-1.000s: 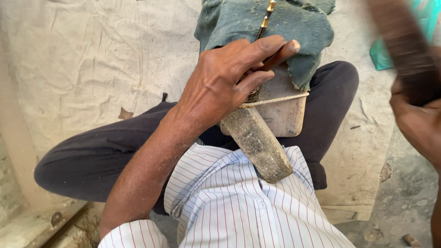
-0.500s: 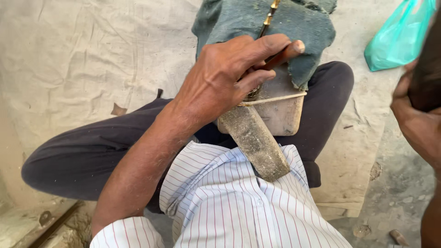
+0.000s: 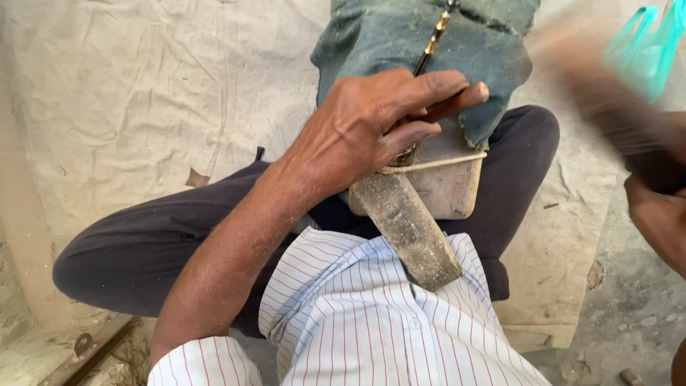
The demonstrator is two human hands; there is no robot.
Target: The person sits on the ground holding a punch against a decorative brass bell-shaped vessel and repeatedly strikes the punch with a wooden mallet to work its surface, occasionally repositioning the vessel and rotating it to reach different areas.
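The thin brass-coloured rod [image 3: 434,39], one of its kind here, lies across the dark green cloth [image 3: 386,36] over the single wooden block [image 3: 446,182] on the person's lap, pinned under the curled fingers of the left hand [image 3: 371,132], which also clamp what looks like a reddish handle. It looks stiff, light and slender, likely to roll or bend, so it is best gripped close to the block. The right hand [image 3: 654,204] is closed round one blurred, dark, heavy-looking tool [image 3: 593,100].

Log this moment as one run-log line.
left hand: pressing thin rod onto wooden block | right hand: gripping blurred dark tool | green cloth under rod
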